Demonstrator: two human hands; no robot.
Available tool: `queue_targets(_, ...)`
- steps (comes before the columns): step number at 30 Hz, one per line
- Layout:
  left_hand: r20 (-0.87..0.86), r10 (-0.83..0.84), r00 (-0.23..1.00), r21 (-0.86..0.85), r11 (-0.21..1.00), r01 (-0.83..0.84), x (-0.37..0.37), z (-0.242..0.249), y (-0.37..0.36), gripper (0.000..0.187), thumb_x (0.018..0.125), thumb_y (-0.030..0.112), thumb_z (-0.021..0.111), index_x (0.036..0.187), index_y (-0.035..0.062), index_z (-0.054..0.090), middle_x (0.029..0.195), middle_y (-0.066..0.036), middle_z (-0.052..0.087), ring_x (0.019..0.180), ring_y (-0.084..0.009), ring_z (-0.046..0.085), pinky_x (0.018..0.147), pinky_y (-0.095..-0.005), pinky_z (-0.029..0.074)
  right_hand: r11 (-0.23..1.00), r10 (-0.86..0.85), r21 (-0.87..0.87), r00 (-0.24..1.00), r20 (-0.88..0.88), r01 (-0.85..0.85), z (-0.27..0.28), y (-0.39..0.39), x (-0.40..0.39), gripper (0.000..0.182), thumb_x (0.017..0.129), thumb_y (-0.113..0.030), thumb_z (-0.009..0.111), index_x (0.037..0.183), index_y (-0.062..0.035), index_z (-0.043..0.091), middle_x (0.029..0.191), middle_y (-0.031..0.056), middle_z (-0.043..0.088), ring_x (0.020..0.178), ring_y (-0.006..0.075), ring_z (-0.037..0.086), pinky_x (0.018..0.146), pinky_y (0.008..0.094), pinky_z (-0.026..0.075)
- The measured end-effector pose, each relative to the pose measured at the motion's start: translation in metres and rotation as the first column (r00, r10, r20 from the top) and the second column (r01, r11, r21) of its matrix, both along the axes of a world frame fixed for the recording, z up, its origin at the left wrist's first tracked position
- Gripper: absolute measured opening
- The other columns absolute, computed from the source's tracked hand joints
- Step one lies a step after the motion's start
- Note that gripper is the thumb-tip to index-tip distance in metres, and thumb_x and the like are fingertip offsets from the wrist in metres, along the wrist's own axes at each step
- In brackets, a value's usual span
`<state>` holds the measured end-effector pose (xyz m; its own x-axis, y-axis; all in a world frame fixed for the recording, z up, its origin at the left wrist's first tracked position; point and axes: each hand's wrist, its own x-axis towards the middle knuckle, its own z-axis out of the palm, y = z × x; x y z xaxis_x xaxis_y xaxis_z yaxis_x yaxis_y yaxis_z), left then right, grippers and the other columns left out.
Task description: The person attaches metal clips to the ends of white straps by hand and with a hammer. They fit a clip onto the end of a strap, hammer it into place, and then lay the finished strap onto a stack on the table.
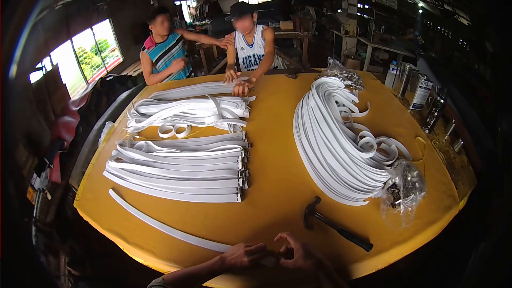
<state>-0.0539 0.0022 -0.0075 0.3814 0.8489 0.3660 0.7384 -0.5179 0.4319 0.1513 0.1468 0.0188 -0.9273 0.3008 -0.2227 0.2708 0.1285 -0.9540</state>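
A single white belt strap [165,225] runs in a curve across the near left of the yellow table. Its near end goes into my left hand [246,256], whose fingers are closed on it. Beside it, my right hand [298,253] has its thumb and fingers curled together close to the strap's end. Whatever those fingers pinch is too dark and small to make out. A black-handled claw hammer [340,226] lies on the table to the right of my hands.
Belts with metal ends [176,165] lie in rows at left. A large pile of white straps [330,149] rests at right, beside a plastic bag of metal parts [404,184]. Two people stand across the yellow table [272,165]. Cans [421,94] line its right side.
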Motion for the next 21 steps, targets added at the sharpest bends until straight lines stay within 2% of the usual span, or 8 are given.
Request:
queue_targets(5,-0.018,0.009,1.000,-0.055,0.998,-0.010,0.000,0.000,-0.001,0.040,0.080,0.018,0.071,0.117,0.0045,0.063,0.094,-0.009,0.053,0.076,-0.0283,0.066,0.057,-0.0379,0.056,1.000,0.015,0.013,0.999,0.032,-0.016,0.001,-0.002,-0.001,0.060,0.080,-0.010,0.072,0.134,-0.0058,0.046,0.090,0.0075,0.069,0.087,0.0146,0.065,0.083,0.0313,0.050)
queue_targets(7,0.047,0.018,0.999,-0.078,0.997,-0.014,0.001,0.000,0.000,0.039,0.081,0.018,0.070,0.118,0.0052,0.062,0.095,-0.010,0.054,0.077,-0.0295,0.066,0.059,-0.0385,0.056,1.000,0.012,0.029,1.000,0.014,-0.013,0.000,-0.002,-0.001,0.060,0.080,-0.010,0.072,0.134,-0.0060,0.046,0.090,0.0075,0.069,0.086,0.0144,0.065,0.084,0.0312,0.050)
queue_targets(15,0.086,0.011,0.996,-0.059,0.998,-0.006,0.000,-0.003,0.002,0.043,0.081,0.020,0.072,0.119,0.0065,0.060,0.098,-0.010,0.056,0.079,-0.0300,0.066,0.061,-0.0389,0.056,0.996,-0.009,0.092,1.000,-0.003,0.009,0.000,-0.005,-0.002,0.055,0.084,-0.012,0.072,0.133,-0.0065,0.048,0.091,0.0074,0.070,0.086,0.0140,0.066,0.084,0.0315,0.051)
queue_targets(17,0.080,0.020,0.997,-0.065,0.998,-0.015,0.001,-0.001,-0.001,0.044,0.080,0.020,0.073,0.120,0.0065,0.061,0.098,-0.010,0.056,0.080,-0.0297,0.067,0.061,-0.0385,0.057,0.993,-0.060,0.105,0.998,0.005,0.059,0.005,-0.007,-0.001,0.052,0.086,-0.013,0.071,0.132,-0.0063,0.048,0.090,0.0076,0.070,0.086,0.0136,0.066,0.083,0.0317,0.051)
queue_targets(19,0.098,0.113,0.989,-0.043,0.993,-0.109,0.004,-0.004,-0.006,0.047,0.079,0.020,0.074,0.121,0.0064,0.061,0.099,-0.010,0.058,0.081,-0.0287,0.067,0.060,-0.0377,0.057,0.992,-0.078,0.096,0.997,-0.025,0.080,-0.004,-0.008,-0.001,0.051,0.087,-0.012,0.071,0.132,-0.0063,0.049,0.090,0.0076,0.069,0.086,0.0135,0.066,0.083,0.0318,0.051)
queue_targets(21,0.100,0.117,0.988,-0.021,0.993,-0.115,0.005,-0.009,-0.007,0.049,0.078,0.020,0.075,0.122,0.0062,0.061,0.100,-0.009,0.059,0.081,-0.0282,0.068,0.060,-0.0374,0.057,0.991,-0.103,0.080,0.993,-0.058,0.107,-0.010,-0.009,-0.002,0.049,0.088,-0.011,0.070,0.132,-0.0062,0.049,0.089,0.0076,0.069,0.086,0.0133,0.066,0.083,0.0320,0.051)
